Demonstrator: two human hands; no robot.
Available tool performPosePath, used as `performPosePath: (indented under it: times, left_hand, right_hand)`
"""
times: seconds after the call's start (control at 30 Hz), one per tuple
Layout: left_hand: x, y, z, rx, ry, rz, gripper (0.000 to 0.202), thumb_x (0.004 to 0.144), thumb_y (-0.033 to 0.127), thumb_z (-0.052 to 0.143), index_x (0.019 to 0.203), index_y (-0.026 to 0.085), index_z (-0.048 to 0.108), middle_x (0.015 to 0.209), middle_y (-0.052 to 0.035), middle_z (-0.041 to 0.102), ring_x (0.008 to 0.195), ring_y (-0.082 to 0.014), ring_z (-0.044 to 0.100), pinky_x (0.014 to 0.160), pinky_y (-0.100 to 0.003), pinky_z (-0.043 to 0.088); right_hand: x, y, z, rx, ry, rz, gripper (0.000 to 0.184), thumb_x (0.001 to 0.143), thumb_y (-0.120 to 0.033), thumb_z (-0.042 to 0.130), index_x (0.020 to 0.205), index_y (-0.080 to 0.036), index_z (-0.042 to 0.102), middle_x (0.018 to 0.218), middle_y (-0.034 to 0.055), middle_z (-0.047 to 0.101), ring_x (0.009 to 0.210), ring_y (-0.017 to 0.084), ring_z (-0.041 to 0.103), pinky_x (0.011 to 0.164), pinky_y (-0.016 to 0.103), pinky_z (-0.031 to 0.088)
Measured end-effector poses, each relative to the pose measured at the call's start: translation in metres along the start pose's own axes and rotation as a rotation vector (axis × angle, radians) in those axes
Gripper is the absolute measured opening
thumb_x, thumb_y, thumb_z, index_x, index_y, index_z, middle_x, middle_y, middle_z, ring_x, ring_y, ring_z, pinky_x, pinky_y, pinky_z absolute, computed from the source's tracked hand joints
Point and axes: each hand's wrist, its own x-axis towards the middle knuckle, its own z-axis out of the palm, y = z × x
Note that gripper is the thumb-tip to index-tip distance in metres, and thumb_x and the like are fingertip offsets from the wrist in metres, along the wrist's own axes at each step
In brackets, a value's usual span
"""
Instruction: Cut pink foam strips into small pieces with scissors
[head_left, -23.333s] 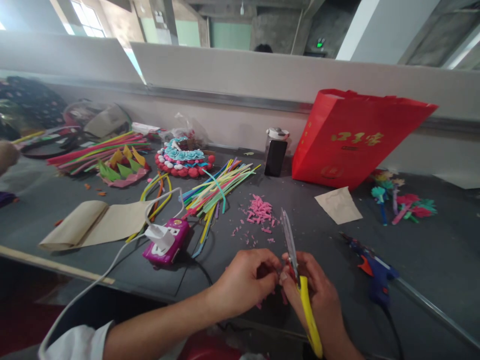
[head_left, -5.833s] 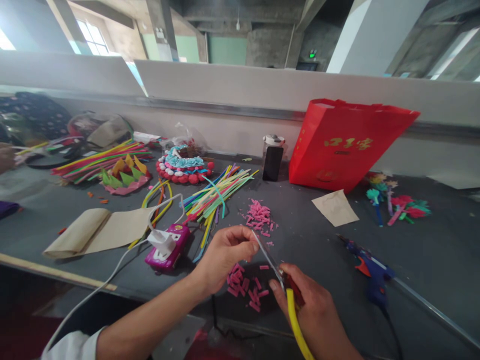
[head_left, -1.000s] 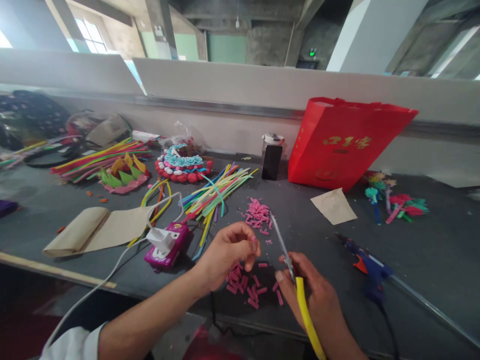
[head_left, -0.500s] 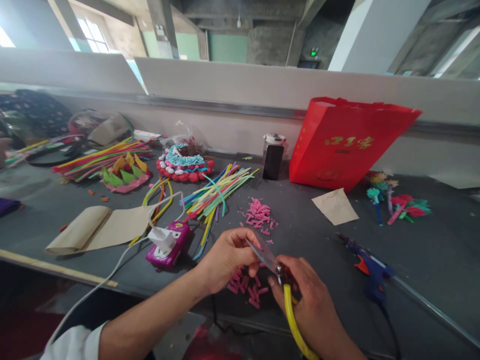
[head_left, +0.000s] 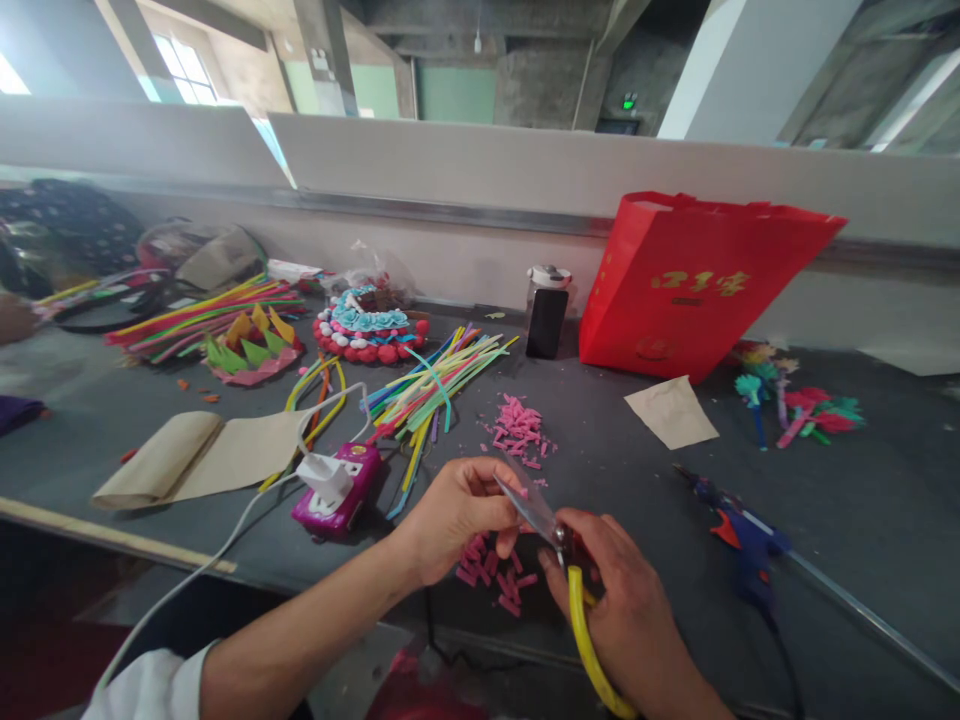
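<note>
My right hand (head_left: 619, 590) is wrapped round a pair of scissors (head_left: 534, 512) with yellow handles, the blades pointing up and left. Their tips reach the fingers of my left hand (head_left: 457, 520), which are pinched together. A bit of pink shows at the blades by those fingertips; most of the piece is hidden. Under my hands lies a pile of short pink pieces (head_left: 510, 585), partly covered by my fingers. Beyond them, a second heap of smaller pink cuttings (head_left: 519, 428) is spread on the dark table (head_left: 600, 430).
Left of my hands are a purple power strip (head_left: 337, 500) with a white plug, brown paper (head_left: 247, 450) and a bundle of coloured strips (head_left: 450, 375). A red bag (head_left: 697, 290), a phone (head_left: 547, 323) and a bottle stand behind. A blue glue gun (head_left: 739, 535) lies right.
My hands and the scissors are almost where they were, with only a very slight shift. At the far left edge, another person's hand has come further into view.
</note>
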Motion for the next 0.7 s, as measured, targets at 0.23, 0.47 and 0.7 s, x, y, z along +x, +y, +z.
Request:
performPosePath:
  times: [0.23, 0.47, 0.7]
  left_hand:
    - [-0.0001, -0.0034, -0.0010, -0.011, -0.042, 0.010, 0.017, 0.065, 0.021, 0.081, 0.069, 0.012, 0.067, 0.063, -0.0031, 0.070, 0.038, -0.0058, 0.052, 0.039, -0.017, 0.040]
    - [-0.0003, -0.0039, -0.0026, -0.009, -0.059, 0.007, 0.016, 0.067, 0.020, 0.080, 0.070, 0.012, 0.067, 0.065, -0.0030, 0.070, 0.039, -0.0056, 0.053, 0.041, -0.016, 0.040]
    - [-0.0003, -0.0040, -0.0031, -0.001, -0.055, -0.001, 0.018, 0.068, 0.022, 0.080, 0.070, 0.012, 0.065, 0.063, -0.0025, 0.068, 0.040, -0.0058, 0.052, 0.041, -0.018, 0.040]
  right_hand:
    - [-0.0025, -0.0011, 0.0017, 0.032, 0.008, 0.007, 0.024, 0.086, -0.016, 0.059, 0.109, -0.023, 0.054, 0.085, 0.0003, 0.060, 0.077, 0.018, 0.059, 0.069, 0.029, 0.047]
    - [-0.0013, -0.0003, 0.0023, 0.065, 0.007, 0.011, 0.024, 0.086, -0.016, 0.059, 0.109, -0.023, 0.054, 0.087, 0.0005, 0.063, 0.079, 0.017, 0.060, 0.071, 0.028, 0.048]
    - [-0.0015, -0.0032, 0.0027, 0.028, -0.020, 0.015, 0.022, 0.088, -0.018, 0.057, 0.109, -0.022, 0.053, 0.086, 0.0014, 0.062, 0.079, 0.018, 0.060, 0.071, 0.030, 0.048]
